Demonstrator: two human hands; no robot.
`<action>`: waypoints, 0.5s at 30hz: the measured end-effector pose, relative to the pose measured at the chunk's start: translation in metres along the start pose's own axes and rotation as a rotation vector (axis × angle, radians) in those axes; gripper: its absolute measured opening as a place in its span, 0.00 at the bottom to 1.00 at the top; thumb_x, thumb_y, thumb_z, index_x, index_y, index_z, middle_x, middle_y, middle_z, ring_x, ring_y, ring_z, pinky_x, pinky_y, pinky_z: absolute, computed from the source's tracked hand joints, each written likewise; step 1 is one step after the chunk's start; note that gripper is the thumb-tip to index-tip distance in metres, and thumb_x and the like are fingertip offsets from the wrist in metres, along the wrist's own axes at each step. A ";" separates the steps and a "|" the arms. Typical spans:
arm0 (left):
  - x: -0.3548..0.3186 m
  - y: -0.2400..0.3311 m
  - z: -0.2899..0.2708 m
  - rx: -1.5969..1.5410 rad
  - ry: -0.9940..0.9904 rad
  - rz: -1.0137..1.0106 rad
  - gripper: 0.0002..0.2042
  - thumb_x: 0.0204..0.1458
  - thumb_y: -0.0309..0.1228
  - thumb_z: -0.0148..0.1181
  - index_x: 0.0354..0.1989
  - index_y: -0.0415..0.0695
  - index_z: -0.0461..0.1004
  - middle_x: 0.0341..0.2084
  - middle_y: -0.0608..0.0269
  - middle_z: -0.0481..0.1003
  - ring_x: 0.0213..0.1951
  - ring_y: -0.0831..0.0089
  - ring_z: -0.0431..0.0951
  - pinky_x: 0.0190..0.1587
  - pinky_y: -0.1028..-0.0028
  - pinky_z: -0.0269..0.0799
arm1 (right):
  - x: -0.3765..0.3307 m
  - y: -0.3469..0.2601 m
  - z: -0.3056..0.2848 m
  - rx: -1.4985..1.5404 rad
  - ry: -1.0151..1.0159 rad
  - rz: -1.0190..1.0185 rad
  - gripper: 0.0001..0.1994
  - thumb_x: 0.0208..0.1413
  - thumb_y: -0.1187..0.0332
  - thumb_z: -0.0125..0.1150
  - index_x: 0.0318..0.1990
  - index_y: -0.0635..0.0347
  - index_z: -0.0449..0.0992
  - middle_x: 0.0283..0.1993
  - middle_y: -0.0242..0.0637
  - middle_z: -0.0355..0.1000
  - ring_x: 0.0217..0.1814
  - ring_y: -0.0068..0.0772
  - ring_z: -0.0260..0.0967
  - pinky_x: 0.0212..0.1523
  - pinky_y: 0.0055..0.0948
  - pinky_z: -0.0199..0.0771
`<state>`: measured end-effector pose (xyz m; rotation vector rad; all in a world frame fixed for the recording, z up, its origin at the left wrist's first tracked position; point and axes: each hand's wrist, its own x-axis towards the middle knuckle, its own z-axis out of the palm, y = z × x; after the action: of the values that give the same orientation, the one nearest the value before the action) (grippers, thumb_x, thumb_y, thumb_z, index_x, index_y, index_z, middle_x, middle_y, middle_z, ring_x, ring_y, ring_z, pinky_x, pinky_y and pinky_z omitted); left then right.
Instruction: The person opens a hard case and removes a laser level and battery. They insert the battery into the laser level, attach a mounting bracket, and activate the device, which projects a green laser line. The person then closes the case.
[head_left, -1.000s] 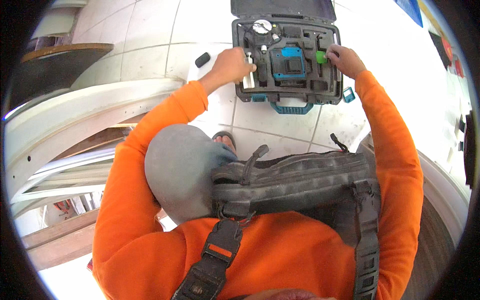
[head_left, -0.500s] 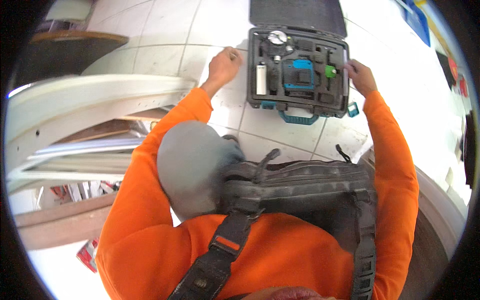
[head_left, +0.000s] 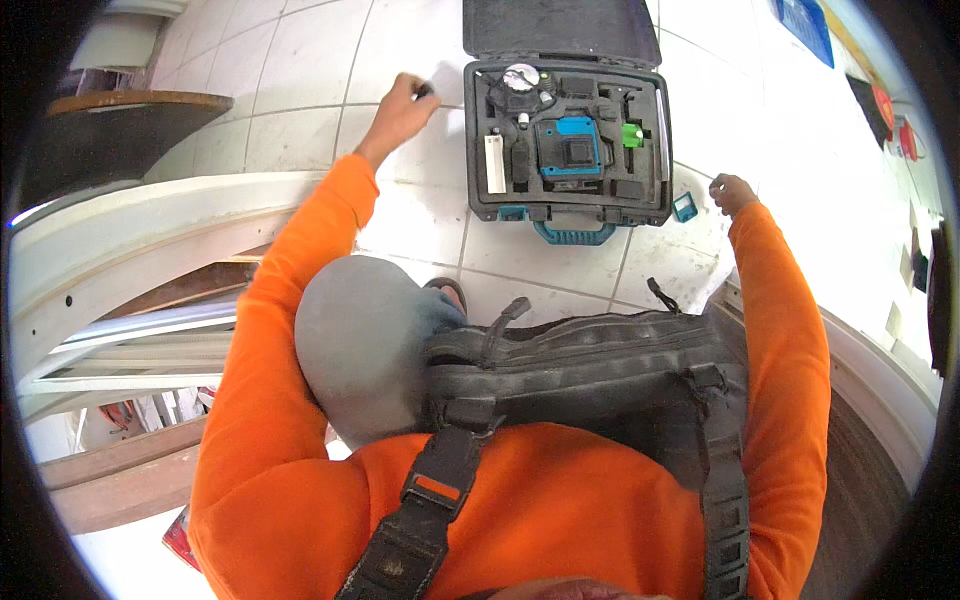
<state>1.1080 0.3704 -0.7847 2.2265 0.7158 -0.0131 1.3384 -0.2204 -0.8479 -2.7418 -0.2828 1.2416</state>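
Your left grip (head_left: 402,112) is closed at the fingertips on a small black object (head_left: 425,91), mostly covered by your fingers. It is above the white tiled floor (head_left: 290,85), to the left of an open black case (head_left: 640,214) and apart from it.

Your right grip (head_left: 735,194) is to the right of the case, its fingers loosely curled; you cannot tell from here whether anything is inside them. Just left of it, a small teal frame (head_left: 684,207) lies on the floor, beside the near right corner of the case.

The case sits on the floor ahead of you, its lid (head_left: 560,28) folded back on the far side and its teal handle (head_left: 574,236) toward you. In its dark lining are a blue and black device (head_left: 570,150) at the middle, a white block (head_left: 495,163) at the left, a round white disc (head_left: 521,77) at the far left and a bright green piece (head_left: 632,135) at the right.

Nearer, your grey-clad knee (head_left: 360,345) rises beside a black bag (head_left: 580,375) strapped across your orange top (head_left: 560,500). White boards (head_left: 130,240) fill the left side.
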 end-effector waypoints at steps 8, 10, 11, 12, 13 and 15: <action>-0.017 0.204 0.027 0.784 -0.770 0.578 0.30 0.47 0.55 0.68 0.47 0.40 0.76 0.34 0.44 0.82 0.39 0.47 0.82 0.44 0.55 0.77 | 0.021 0.026 -0.015 0.156 0.139 -0.037 0.11 0.59 0.64 0.61 0.45 0.58 0.81 0.28 0.38 0.76 0.25 0.30 0.71 0.25 0.33 0.75; -0.055 0.168 0.053 0.739 -0.463 0.930 0.35 0.43 0.51 0.73 0.55 0.40 0.71 0.38 0.41 0.81 0.41 0.42 0.82 0.46 0.50 0.77 | 0.033 0.010 -0.003 -0.022 0.158 -0.082 0.13 0.58 0.63 0.61 0.46 0.58 0.82 0.35 0.41 0.77 0.34 0.36 0.73 0.34 0.37 0.76; -0.075 0.161 0.061 0.814 -0.622 0.757 0.38 0.41 0.46 0.76 0.58 0.40 0.66 0.39 0.40 0.81 0.41 0.42 0.82 0.47 0.50 0.76 | 0.036 0.000 0.023 -0.098 0.150 -0.069 0.13 0.58 0.63 0.61 0.46 0.58 0.83 0.39 0.42 0.77 0.39 0.38 0.74 0.38 0.39 0.77; -0.089 0.141 0.058 0.804 -0.639 0.581 0.35 0.43 0.45 0.75 0.57 0.41 0.68 0.44 0.42 0.80 0.48 0.44 0.81 0.52 0.50 0.75 | 0.042 -0.031 0.022 -0.182 0.147 -0.077 0.14 0.58 0.63 0.61 0.47 0.59 0.83 0.43 0.43 0.78 0.43 0.41 0.75 0.43 0.40 0.78; -0.093 0.133 0.055 0.733 -0.591 0.620 0.38 0.39 0.45 0.78 0.56 0.40 0.67 0.44 0.44 0.80 0.47 0.45 0.81 0.51 0.52 0.76 | 0.042 -0.042 0.019 -0.222 0.158 -0.064 0.14 0.57 0.63 0.61 0.47 0.59 0.84 0.47 0.45 0.79 0.48 0.43 0.76 0.47 0.42 0.79; -0.085 0.108 0.059 0.894 -0.504 0.636 0.42 0.33 0.46 0.82 0.55 0.39 0.66 0.43 0.46 0.80 0.44 0.48 0.83 0.48 0.55 0.77 | 0.031 -0.057 0.005 -0.248 0.177 -0.048 0.15 0.57 0.63 0.61 0.48 0.59 0.85 0.55 0.47 0.80 0.58 0.49 0.78 0.55 0.46 0.80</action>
<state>1.1028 0.2303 -0.7320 3.0018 -0.3864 -0.6613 1.3479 -0.1579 -0.8629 -3.0073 -0.5123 1.0039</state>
